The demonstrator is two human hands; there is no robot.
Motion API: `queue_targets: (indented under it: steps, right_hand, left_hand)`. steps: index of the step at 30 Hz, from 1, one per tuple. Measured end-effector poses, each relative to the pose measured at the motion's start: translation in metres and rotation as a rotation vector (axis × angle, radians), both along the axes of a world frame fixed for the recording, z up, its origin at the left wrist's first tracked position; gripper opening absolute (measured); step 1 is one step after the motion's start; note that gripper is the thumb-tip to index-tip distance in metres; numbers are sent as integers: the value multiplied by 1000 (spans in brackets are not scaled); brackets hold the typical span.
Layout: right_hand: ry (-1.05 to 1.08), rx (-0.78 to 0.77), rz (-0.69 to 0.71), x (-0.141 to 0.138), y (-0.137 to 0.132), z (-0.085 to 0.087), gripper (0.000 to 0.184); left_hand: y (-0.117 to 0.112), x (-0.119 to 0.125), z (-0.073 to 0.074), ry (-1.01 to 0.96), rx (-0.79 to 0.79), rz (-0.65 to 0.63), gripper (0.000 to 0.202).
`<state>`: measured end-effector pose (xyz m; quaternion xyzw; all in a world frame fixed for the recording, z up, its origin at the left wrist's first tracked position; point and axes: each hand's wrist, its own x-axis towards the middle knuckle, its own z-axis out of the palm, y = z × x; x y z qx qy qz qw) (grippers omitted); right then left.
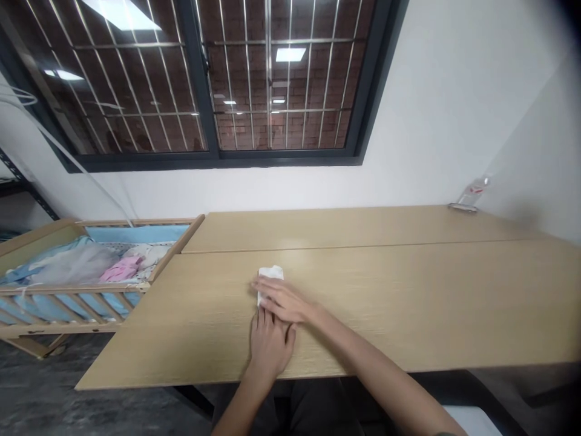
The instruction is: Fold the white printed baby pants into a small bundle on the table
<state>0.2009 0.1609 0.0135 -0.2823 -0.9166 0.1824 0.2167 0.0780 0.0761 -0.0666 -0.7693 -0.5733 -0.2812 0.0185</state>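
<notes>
A small white folded cloth (269,274) lies on the wooden table (408,290), near its middle left. My right hand (284,301) rests flat on the near part of the cloth, fingers stretched out toward the left. My left hand (269,348) lies just below it, fingers flat and pointing up, their tips tucked under the right hand. Most of the cloth is hidden beneath my hands.
A wooden baby crib (91,284) with blue lining and pink and grey clothes stands against the table's left end. A small clear bottle (472,195) sits at the far right by the wall. A barred window (218,79) is above.
</notes>
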Motion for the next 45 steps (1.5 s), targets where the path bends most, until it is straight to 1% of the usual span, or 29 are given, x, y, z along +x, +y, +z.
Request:
queue_targets:
  steps: [2,5,8,11,14,23,27,30,32,34,36,38,40,41,43,45]
  right_hand:
    - [-98,-52,89,-4,-6,-2,52]
    - [-160,-103,124,-1,2,-11,52]
    - [-192,-125,92,8,24,-18,57]
    - [-242,-151,53,17,49,-19,63]
    - [-236,-167,23,19,66,-19,64]
    - [-182,-153,-62,17,86,-29,76]
    - [-161,-134,-63,16,93,-36,72]
    - [-144,-97,-80,15,97,-41,69]
    - [-101,-68,-122,16,96,-43,69]
    - [-23,-35,-183,18,94,-44,72]
    - [88,-10,-266,20,92,-45,70]
    - [225,-19,-369,21,90,-48,65]
    - [367,-101,-492,21,89,-51,58]
    - [429,-161,-554,20,89,-53,55]
    - [515,-261,-647,17,90,-57,49]
    - [548,-296,-678,14,88,-60,41]
  left_hand:
    - [0,4,-4,37,-5,25,56]
    - [1,5,-4,45,-6,49,53]
    - [0,5,1,46,-1,77,56]
    - [-3,7,6,68,5,113,57]
    - [-4,8,8,90,6,129,58]
    - [-4,6,10,68,-11,124,58]
    - [-5,8,11,82,-19,111,58]
    - [-5,7,15,90,-24,107,58]
    - [-1,1,22,73,-46,100,54]
    - [7,-9,30,30,-90,120,47]
    - [17,-22,40,2,-132,197,41]
    - [29,-33,47,23,-187,313,40]
    - [41,-40,52,62,-256,395,45]
    - [47,-42,53,76,-289,413,48]
    - [57,-42,53,84,-336,414,53]
    - [64,-39,51,80,-366,395,55]
